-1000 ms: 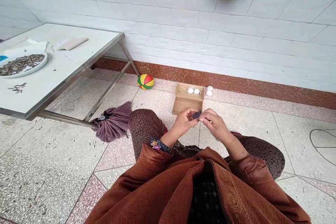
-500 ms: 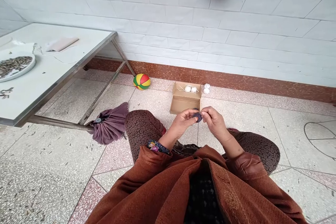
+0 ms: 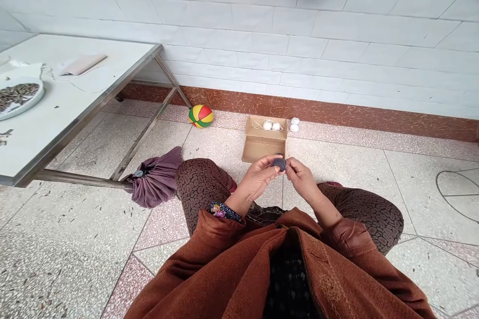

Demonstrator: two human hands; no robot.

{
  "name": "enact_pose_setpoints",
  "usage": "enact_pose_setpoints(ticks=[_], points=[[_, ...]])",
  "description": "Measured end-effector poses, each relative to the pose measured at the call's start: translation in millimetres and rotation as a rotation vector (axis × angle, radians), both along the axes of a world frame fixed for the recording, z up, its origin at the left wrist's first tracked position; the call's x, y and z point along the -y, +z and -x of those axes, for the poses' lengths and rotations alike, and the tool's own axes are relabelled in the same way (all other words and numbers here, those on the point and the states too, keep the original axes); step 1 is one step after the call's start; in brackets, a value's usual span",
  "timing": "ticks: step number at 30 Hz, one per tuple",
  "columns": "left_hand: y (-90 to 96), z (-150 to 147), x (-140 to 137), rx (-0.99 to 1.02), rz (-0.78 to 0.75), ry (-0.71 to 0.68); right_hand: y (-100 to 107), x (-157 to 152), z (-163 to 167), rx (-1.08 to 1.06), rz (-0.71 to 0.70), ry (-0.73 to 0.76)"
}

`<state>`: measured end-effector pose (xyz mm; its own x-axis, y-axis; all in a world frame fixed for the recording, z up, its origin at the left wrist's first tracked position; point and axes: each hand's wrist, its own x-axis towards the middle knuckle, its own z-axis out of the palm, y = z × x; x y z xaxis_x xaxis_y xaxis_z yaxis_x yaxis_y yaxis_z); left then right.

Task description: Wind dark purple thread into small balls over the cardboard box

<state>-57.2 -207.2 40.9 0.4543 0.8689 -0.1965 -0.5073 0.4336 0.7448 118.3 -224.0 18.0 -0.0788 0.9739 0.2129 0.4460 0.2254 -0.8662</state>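
Between my hands is a small dark grey-blue ball of yarn [image 3: 279, 164]. My left hand [image 3: 259, 175] is closed around it, thumb and fingers on its left side. Close against its right side, my right hand [image 3: 300, 178] has its fingertips pinched together; whether a strand of yarn lies in the pinch is too small to make out. Just beyond them stands an open cardboard box [image 3: 261, 150] on the floor. Two white yarn balls [image 3: 271, 125] with a loose strand lie on its raised lid part, and more white balls [image 3: 294, 124] sit right of the box.
A white table [image 3: 112, 62] with a metal frame stands on the left, bearing a plate [image 3: 40, 94] of dark dried pieces. Under its edge lies a purple cloth bag [image 3: 159, 179]. A colourful ball [image 3: 201, 116] rests near the tiled wall. A thin wire ring [image 3: 438, 184] lies far right.
The yarn ball has turned in my left hand and shows more of its face. My right hand has shifted slightly, its fingers now lower and beside the ball. The view has tilted a little.
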Motion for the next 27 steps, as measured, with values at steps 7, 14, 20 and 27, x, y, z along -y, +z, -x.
enact_pose_setpoints(ticks=[7, 14, 20, 27], points=[[-7.7, 2, -8, -0.041, 0.020, 0.140, 3, 8, 2, 0.137, -0.113, 0.124], [-6.8, 6, -5, -0.285, -0.147, 0.063, 37, 9, -4, 0.113, -0.218, 0.273], [0.0, 8, -1, -0.222, -0.225, -0.131, 38, -12, -14, 0.052, -0.167, 0.176], [3.0, 7, 3, -0.141, -0.194, -0.181, 6, -7, -11, -0.070, 0.051, 0.082]])
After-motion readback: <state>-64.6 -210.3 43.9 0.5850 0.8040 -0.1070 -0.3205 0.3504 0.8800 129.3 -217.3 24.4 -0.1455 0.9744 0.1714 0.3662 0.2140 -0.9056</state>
